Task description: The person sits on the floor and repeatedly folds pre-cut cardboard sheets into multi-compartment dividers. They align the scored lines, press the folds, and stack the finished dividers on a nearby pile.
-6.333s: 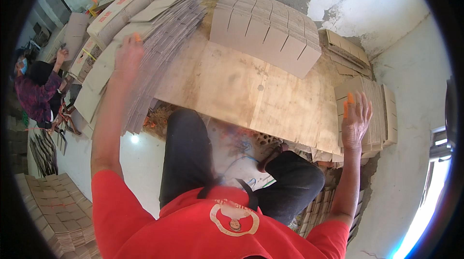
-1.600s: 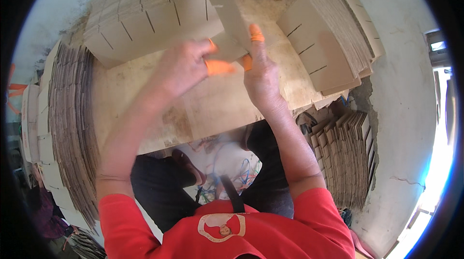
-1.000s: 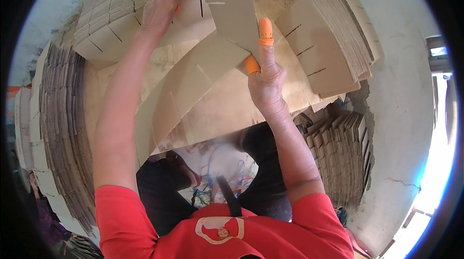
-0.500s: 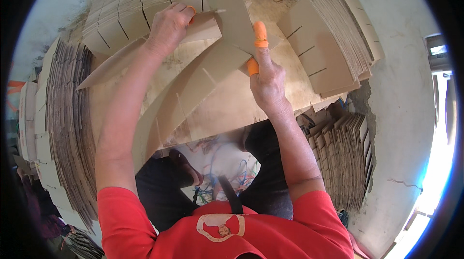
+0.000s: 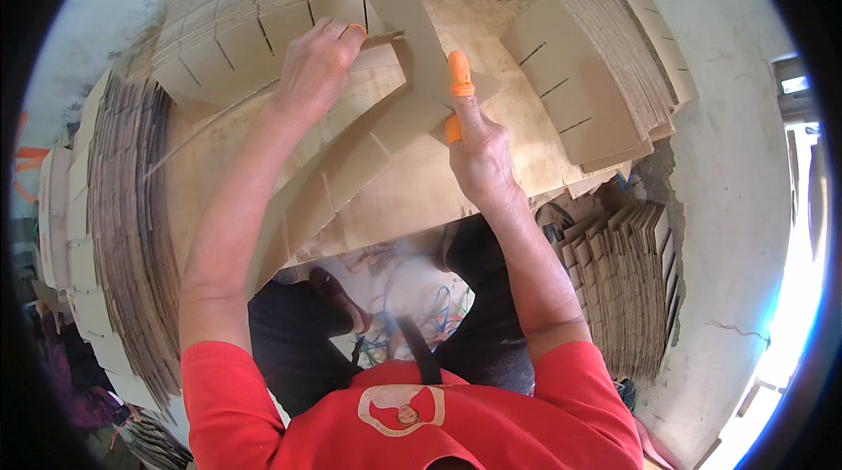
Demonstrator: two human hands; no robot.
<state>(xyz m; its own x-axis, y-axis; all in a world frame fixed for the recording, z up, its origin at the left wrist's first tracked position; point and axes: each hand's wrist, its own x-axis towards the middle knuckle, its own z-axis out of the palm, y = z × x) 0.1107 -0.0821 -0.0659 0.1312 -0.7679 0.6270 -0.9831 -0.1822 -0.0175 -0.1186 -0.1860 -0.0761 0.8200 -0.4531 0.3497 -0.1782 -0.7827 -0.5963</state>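
My left hand (image 5: pixel 317 65), with an orange finger cot, is closed on a slotted cardboard strip (image 5: pixel 379 56) whose long edge runs out to the lower left behind my forearm. The right end of that strip meets a longer cardboard strip (image 5: pixel 346 150), which stretches from the far edge of the table down toward my lap. Around the near side of the longer strip, my right hand (image 5: pixel 482 159) is closed. Its thumb, in an orange cot (image 5: pixel 460 75), points away from me, and the fingers underneath are partly hidden. Whether the two strips interlock at a slot I cannot tell.
Stacked slotted cardboard (image 5: pixel 246 32) lines the far left of the wooden table (image 5: pixel 421 181). Another stack (image 5: pixel 579 75) leans at the right. More bundles stand at the left (image 5: pixel 132 233) and lower right (image 5: pixel 618 286). A wall (image 5: pixel 728 233) rises on the right.
My left hand has shifted slightly right and turned its strip more edge-on against the longer one. My right hand has moved a little left and toward me with the longer strip.
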